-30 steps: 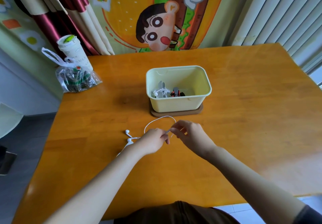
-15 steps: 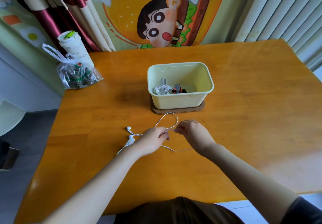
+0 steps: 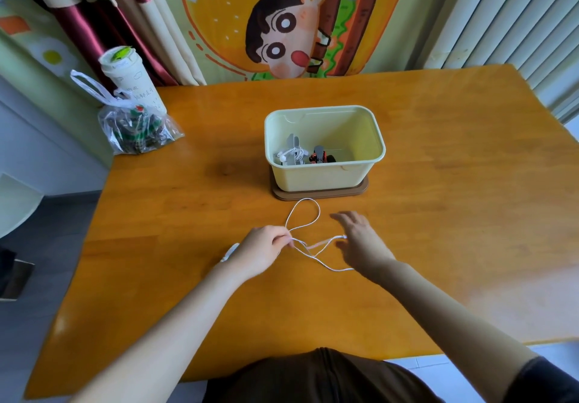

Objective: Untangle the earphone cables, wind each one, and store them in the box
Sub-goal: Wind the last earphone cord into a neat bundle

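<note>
One box (image 3: 326, 171), pale yellow and open-topped, stands on a brown base (image 3: 319, 192) at the centre of the table (image 3: 438, 183). It holds two wound bundles at its near left: one white bundle (image 3: 291, 155) and one dark bundle (image 3: 320, 157) with red detail, side by side.

One bag (image 3: 138, 130), clear plastic, sits at the far left corner of the table; its contents are dark and cannot be identified. One lidded cup (image 3: 128, 73) stands just behind it.

One white cable (image 3: 313, 247) lies on the table, near the box on its near side. Its long axis runs roughly left to right between the two hands. One loop of it points away from the person, toward the box, and stops just short of the base.

The left hand (image 3: 260, 250) is closed, with the fingertips pinching the cable where the loop crosses. The right hand (image 3: 360, 239) is spread open and blurred; one cable end lies at its fingers, and contact cannot be determined.
</note>
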